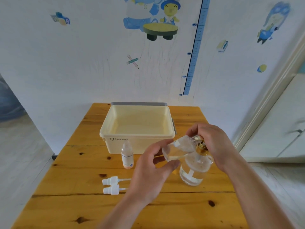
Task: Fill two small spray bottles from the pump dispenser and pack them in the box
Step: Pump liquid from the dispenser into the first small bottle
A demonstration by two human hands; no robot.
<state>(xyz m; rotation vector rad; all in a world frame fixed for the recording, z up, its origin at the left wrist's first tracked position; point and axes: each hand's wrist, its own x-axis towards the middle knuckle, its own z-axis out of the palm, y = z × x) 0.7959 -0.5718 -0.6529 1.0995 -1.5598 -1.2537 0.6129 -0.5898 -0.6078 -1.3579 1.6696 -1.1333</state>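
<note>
My left hand (153, 169) grips a small clear spray bottle (177, 148) without its cap, tilted with its mouth up against the gold nozzle of the pump dispenser (194, 169). A little liquid lies in the tilted bottle. My right hand (212, 141) rests over the gold pump head, fingers curled around it. The dispenser is a clear glass jar partly filled with liquid. A second small bottle (127, 154), labelled and uncapped, stands upright in front of the cream box (137, 146). Two white spray caps (111, 185) lie on the table at left.
The cream plastic box is open with nothing inside, at the back middle of the wooden table (66, 207). Its grey lid (138, 103) sits behind it against the wall. The table's left edge drops to the floor; a door frame stands at right.
</note>
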